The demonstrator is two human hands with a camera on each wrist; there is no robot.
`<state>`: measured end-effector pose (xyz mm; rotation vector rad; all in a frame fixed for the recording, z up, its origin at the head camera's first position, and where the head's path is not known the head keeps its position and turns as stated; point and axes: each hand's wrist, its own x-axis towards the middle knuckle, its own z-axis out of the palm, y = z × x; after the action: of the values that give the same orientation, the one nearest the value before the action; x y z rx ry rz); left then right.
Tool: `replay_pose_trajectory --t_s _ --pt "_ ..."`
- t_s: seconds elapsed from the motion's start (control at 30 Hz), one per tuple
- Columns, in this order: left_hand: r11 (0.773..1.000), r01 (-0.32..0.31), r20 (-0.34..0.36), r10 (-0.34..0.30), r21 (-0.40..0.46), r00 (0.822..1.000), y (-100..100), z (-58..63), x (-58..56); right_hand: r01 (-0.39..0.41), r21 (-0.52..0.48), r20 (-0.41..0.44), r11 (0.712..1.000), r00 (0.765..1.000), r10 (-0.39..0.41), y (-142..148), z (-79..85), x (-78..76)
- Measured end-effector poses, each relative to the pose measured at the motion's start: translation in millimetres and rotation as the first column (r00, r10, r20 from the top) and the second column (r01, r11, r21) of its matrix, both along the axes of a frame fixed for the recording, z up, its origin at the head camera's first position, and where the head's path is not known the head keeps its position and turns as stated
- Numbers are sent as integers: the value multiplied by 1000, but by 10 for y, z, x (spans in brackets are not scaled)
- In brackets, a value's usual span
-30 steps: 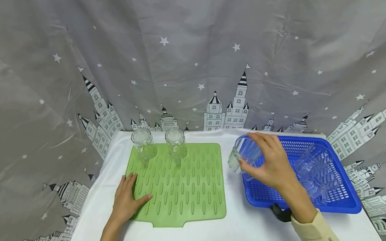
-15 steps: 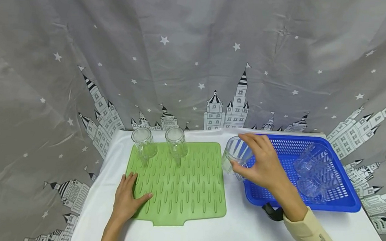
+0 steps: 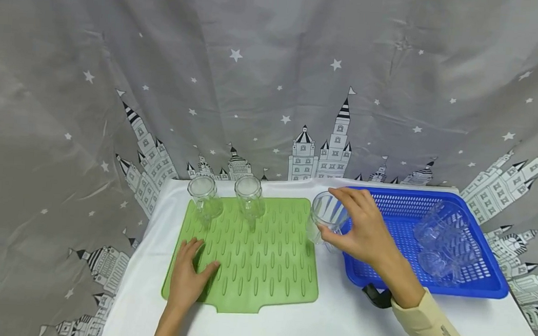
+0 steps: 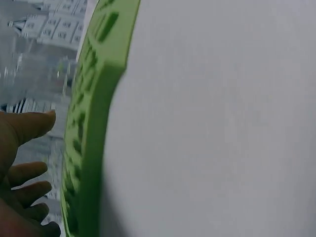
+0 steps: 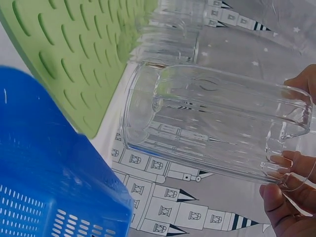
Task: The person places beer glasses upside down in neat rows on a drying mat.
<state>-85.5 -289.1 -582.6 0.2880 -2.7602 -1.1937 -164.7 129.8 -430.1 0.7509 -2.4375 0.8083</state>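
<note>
1. Left hand (image 3: 188, 276): fingers spread wide, at the left side of one green mat (image 3: 268, 260).
2. Right hand (image 3: 364, 230): gripping one glass mug (image 3: 325, 212), between mat and one blue basket (image 3: 479, 292).
3. Two mugs (image 3: 250, 197) stand on the mat; overlapping glassware (image 3: 445, 240) in the basket, count unclear.

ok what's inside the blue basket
Clear glassware lies in the right part of the blue basket; overlap hides how many pieces. The right hand covers some of its left side.

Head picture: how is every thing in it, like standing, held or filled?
Held mug: gripped in right hand
Left mat mug: standing
Right mat mug: standing
Green mat: spread out, mugs on it
Blue basket: glassware inside
Left hand: fingers uncurled, at mat's left edge
Curtain: hanging
</note>
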Motion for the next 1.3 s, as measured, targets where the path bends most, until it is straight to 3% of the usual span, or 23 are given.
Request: replay_pose_trajectory --t_s 0.2,0.4,0.6,0.77,1.0,1.13,1.3 --pt "997 51 -52 -48 53 998 268 75 -26 -4 -10 8 1000 1000 4 -36 -14 10" --pt "994 64 -69 -58 85 996 528 164 25 -30 -10 6 1000 1000 30 -87 -20 -2" --pt "977 159 -85 -148 140 985 792 234 28 -51 -3 7 999 999 51 -166 -41 -1" --pt "947 259 -125 -238 192 963 1018 315 -24 -72 2 8 997 997 72 -234 -81 19" --pt "887 417 -143 -395 198 908 1306 374 -190 -87 13 -6 996 996 87 -282 -110 36" --pt "867 465 -148 -444 177 884 1408 389 -272 -101 16 6 995 995 101 -330 -113 48" --pt "845 480 -144 -458 235 877 1511 383 -355 -98 17 31 995 995 97 -379 -127 60"
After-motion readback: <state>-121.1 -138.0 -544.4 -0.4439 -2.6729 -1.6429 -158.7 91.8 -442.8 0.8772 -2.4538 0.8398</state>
